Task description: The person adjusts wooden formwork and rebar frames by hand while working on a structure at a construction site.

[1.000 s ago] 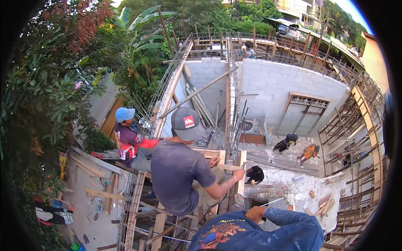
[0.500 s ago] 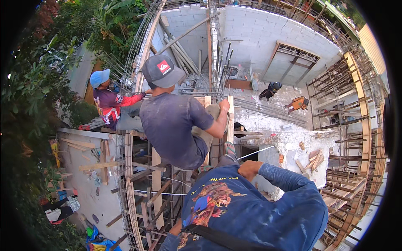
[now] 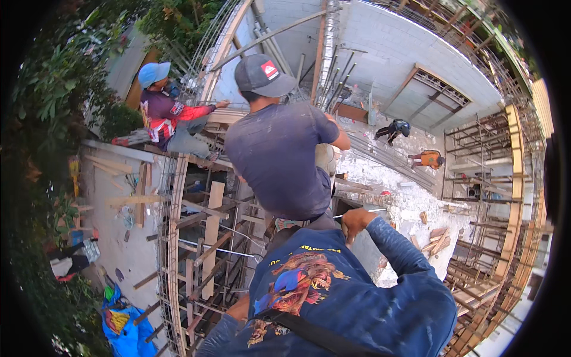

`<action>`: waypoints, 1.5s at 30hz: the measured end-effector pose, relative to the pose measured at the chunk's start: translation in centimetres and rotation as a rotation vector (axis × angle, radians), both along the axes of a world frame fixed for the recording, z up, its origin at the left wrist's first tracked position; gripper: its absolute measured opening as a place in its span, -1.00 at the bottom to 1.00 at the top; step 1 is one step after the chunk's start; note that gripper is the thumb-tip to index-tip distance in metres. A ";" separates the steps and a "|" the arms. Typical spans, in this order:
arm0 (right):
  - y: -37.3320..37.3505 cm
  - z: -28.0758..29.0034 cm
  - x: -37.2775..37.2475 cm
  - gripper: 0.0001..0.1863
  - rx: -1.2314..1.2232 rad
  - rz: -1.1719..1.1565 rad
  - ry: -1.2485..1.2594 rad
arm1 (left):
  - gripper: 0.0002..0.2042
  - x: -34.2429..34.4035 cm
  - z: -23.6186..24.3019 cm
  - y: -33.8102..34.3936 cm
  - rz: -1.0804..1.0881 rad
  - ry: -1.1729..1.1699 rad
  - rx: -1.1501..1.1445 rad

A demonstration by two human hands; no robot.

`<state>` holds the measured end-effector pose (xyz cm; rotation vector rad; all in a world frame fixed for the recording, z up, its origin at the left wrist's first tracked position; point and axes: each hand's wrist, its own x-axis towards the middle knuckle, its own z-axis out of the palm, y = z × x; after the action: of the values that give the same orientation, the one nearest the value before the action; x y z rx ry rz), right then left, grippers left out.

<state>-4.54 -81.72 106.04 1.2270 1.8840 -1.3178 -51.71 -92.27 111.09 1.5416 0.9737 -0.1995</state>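
My right hand (image 3: 356, 222) is closed beside my right thigh, its fingers curled downward. A thin pale rod (image 3: 377, 210) shows just past the knuckles; whether the fingers grip it, I cannot tell. Only a bit of my left hand (image 3: 239, 308) appears at my left side, its fingers hidden by my printed dark blue shirt (image 3: 369, 303). Directly ahead, a co-worker in a dark T-shirt (image 3: 279, 160) and grey cap crouches with their back to me. Farther left, another co-worker in a blue cap (image 3: 153, 74) sits with an arm stretched toward the timber formwork.
Below on the left are wooden props and a plank (image 3: 213, 241). Timber scaffolding (image 3: 516, 178) curves along the right. A broken concrete slab (image 3: 410, 217) lies below, with wood scraps. Two people (image 3: 392, 129) are on the lower floor. Rebar rises near the block wall (image 3: 380, 53).
The nearer co-worker has risen and shifted slightly, the right arm now bent lower past the body. The seated co-worker's arm shows more fully. My view has tilted, and my right hand sits slightly higher.
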 end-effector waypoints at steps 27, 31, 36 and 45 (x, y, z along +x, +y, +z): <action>18.8 -20.5 -8.9 -0.35 1.234 -0.377 -0.074 | -0.51 -1.4 -49.4 1.1 1.347 0.675 0.052; 17.1 -23.8 -7.8 -0.36 1.235 -0.384 -0.091 | -0.40 0.7 -54.1 3.1 1.390 0.717 -0.156; 17.1 -27.4 -7.6 -0.36 1.278 -0.548 -0.102 | -0.39 1.6 -58.4 3.5 1.489 0.854 -0.123; 14.8 -29.8 -12.9 -0.66 1.127 -0.427 0.123 | -0.40 1.3 -63.6 3.4 1.389 0.888 -0.185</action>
<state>-17.40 -66.91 76.23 2.1953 2.6528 -0.3889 -50.45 -88.84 47.51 0.2742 2.4052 0.0495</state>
